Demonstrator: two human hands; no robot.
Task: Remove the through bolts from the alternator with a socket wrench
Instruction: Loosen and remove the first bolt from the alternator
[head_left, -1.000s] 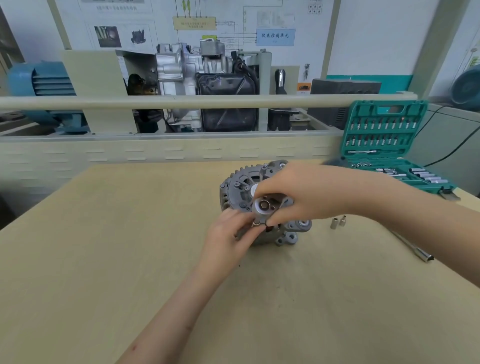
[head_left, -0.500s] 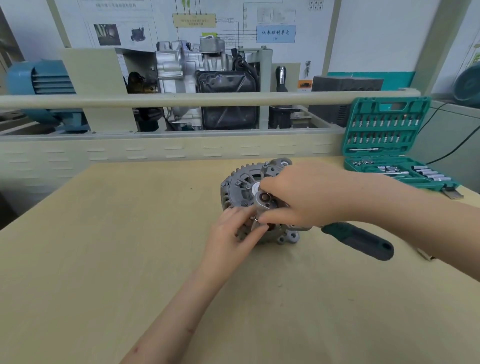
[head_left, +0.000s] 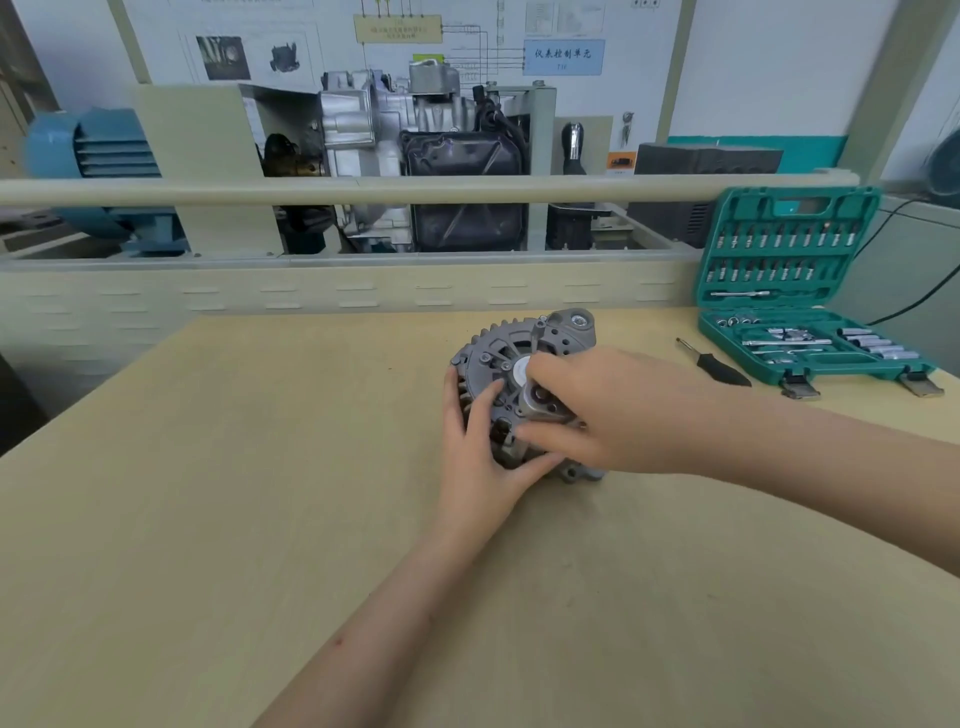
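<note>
Right now nobody is turning a wrench: the alternator (head_left: 524, 384) sits on its side near the middle of the bench (head_left: 208, 493), and both hands are on it. The left hand (head_left: 480, 457) cups its near-left edge, fingers curled round the finned rim. The right hand (head_left: 597, 410) reaches across from the right, thumb and fingers pinching the small round hub on the end face. I'd call this steadying or positioning the unit before any bolt gets loosened. A dark-handled driver (head_left: 714, 364) lies untouched beside the open green socket case (head_left: 789, 291), well to the right. Next, I'd guess, one hand must let go and fetch a tool with the right socket. Behind, a blue wall label (head_left: 563, 56) carries Chinese characters, roughly 仪表控制单元; nothing else is legible.
</note>
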